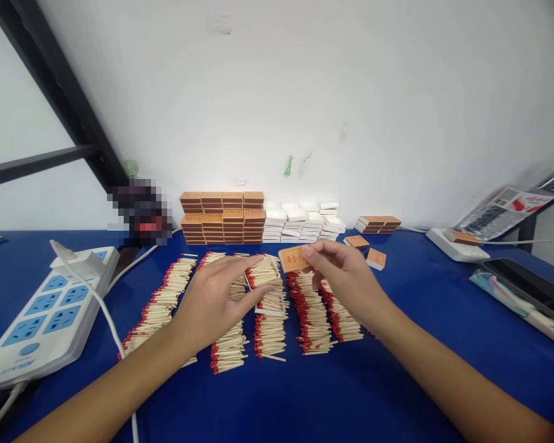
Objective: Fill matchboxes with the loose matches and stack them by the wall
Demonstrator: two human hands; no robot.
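Note:
My left hand point(210, 295) is closed on a white matchbox tray point(271, 312), which has red-tipped matches in it. Index finger and thumb reach over the tray, and the other fingers are hidden. Just to the right, my right hand point(344, 267) pinches an orange matchbox sleeve point(290, 259) with red print between thumb and fingers. Whether the sleeve holds a tray cannot be seen. Below both hands, long rows of loose matches point(228, 354) lie on the blue table point(277, 406), their red heads mostly facing left.
Stacked orange matchboxes point(221, 227) stand against the wall beside piled white trays point(300, 221). More matchboxes point(378, 223) lie to the right. A power strip point(41, 314) with a cable is at left. A phone point(530, 286), a white adapter point(457, 246) and a bottle point(512, 203) are at right.

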